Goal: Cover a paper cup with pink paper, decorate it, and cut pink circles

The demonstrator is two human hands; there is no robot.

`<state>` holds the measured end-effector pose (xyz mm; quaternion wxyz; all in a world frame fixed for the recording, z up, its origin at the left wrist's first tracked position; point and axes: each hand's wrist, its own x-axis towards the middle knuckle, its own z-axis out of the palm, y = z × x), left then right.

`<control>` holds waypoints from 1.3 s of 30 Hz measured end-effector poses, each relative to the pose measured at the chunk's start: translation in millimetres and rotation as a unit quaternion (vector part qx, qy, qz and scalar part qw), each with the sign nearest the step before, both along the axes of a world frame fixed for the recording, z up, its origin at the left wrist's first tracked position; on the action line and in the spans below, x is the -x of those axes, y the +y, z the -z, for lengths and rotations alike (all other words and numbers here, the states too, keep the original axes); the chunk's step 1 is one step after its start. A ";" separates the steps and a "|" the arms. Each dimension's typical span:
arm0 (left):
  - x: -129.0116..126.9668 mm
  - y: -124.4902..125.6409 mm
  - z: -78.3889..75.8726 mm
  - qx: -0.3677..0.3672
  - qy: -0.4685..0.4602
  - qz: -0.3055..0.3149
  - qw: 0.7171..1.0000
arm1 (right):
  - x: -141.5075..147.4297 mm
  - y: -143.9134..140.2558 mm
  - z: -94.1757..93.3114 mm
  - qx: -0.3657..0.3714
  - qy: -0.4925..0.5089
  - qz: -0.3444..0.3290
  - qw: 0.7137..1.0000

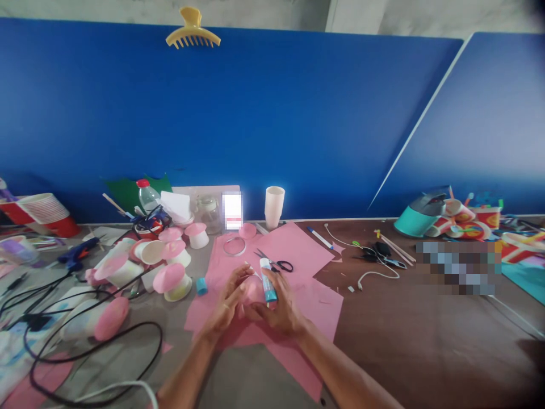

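In the head view my right hand (283, 307) is closed around a white and blue glue stick (268, 284), held near upright. My left hand (230, 298) has its fingers curled at the edge of a pink paper piece (254, 288), which lies between the two hands. The fingers partly cover that piece, so its full outline is hidden. Under both hands are sheets of pink paper (306, 250). Scissors with black handles (283, 265) lie just beyond the right hand. A blue glue cap (201, 286) stands left of the left hand.
White paper cups with pink paper tops (172, 278) crowd the left side, along with a glue gun (79, 253) and looping black cables (159, 341). A ring (234, 246), glass jar (208, 213) and stacked white cups (274, 207) stand behind. A marker (320, 238) and white cable (378, 274) lie to the right.
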<state>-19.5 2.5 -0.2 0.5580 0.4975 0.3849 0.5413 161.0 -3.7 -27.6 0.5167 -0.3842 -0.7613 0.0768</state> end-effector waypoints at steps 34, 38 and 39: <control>9.8 -6.4 -27.5 0.038 0.163 0.167 0.972 | 0.4 0.0 -5.0 0.011 0.007 -0.010 1.000; 9.0 -6.2 -28.8 0.032 0.149 0.165 0.974 | -0.1 -0.7 -5.6 0.010 0.005 -0.011 1.000; 9.0 -5.9 -28.5 0.035 0.149 0.165 0.974 | -0.1 -0.5 -4.7 0.006 0.005 -0.010 1.000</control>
